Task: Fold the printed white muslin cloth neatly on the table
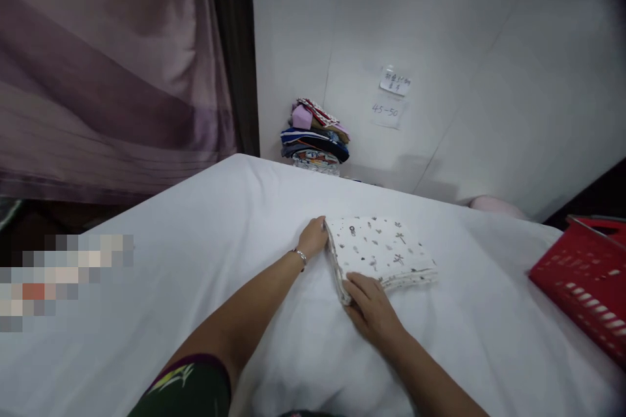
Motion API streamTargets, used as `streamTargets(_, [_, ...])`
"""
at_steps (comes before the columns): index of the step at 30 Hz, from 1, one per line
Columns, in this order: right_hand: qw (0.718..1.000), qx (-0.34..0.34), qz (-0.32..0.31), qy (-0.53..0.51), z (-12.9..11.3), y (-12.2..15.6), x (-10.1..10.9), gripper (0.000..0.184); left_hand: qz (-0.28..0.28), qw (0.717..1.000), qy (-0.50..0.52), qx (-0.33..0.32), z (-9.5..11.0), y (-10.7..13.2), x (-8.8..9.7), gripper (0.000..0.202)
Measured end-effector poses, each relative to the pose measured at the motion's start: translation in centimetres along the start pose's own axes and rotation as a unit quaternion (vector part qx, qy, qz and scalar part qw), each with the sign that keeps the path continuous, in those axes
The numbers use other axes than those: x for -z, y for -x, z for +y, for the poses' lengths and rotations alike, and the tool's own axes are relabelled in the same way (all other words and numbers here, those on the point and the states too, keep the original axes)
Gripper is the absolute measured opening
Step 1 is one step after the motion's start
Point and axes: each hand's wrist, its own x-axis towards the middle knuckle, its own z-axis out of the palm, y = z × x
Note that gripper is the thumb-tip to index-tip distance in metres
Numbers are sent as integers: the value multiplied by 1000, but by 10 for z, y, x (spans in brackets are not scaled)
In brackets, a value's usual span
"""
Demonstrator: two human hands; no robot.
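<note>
A white cloth [379, 244] printed with small palm trees and animals lies folded in several layers on the white-sheeted surface [205, 273]. My left hand [313, 239], with a bracelet at its wrist, is closed on the cloth's far left corner; its fingertips are partly hidden. At the near left corner, my right hand [374, 309] has its fingers over the top layer and the thumb low at the edge, gripping it. Between the hands, the cloth's left side shows stacked edges. Its right end lies flat on the sheet.
A red plastic basket [581, 280] stands at the right edge. Against the wall, beyond the far edge, rises a stack of folded clothes [315, 137]. Paper notes [391, 98] hang on the wall. A purple curtain [112, 78] fills the left; a patch below it is blurred out.
</note>
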Motion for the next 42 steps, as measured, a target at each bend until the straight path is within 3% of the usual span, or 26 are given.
streamTargets(7, [999, -29, -7, -11, -6, -7, 4, 43, -41, 999, -4, -28, -5, -17, -4, 46])
streamTargets(11, [998, -52, -25, -8, -9, -11, 6, 39, -40, 996, -49, -57, -9, -25, 0, 34])
streamTargets(19, [997, -67, -28, 1, -7, -10, 3, 36, -17, 989, -148, -13, 6, -33, 8, 25])
streamTargets(21, [997, -65, -28, 1, -6, -10, 2, 37, 30, 985, -149, -76, 16, -21, 5, 28])
streamTargets(23, [997, -63, -34, -2, -6, -11, 3, 39, 49, 970, -130, -198, 26, 0, -3, 30])
streamTargets(26, [997, -60, -48, -11, -9, -12, 8, 43, -23, 937, -97, -334, 36, 39, -17, 24])
streamTargets(29, [996, -52, -63, -21, -8, -7, 19, 41, -99, 914, -92, -382, 36, 66, -26, 22])
streamTargets(32, [998, -52, -18, -13, 13, 8, 36, 34, -145, 908, -95, -381, 33, 74, -24, 23])
streamTargets(36, [978, -165, 117, 43, 68, 33, 66, 27, -178, 909, -93, -365, 43, 75, -18, 23])
streamTargets(37, [970, -198, 126, 63, 82, 37, 73, 26, -183, 909, -97, -362, 49, 76, -18, 23])
streamTargets(39, [963, -235, 103, 88, 105, 43, 85, 25, -185, 910, -112, -355, 60, 81, -21, 21])
streamTargets(42, [972, -212, 17, 100, 125, 45, 95, 24, -184, 913, -160, -327, 72, 90, -32, 18])
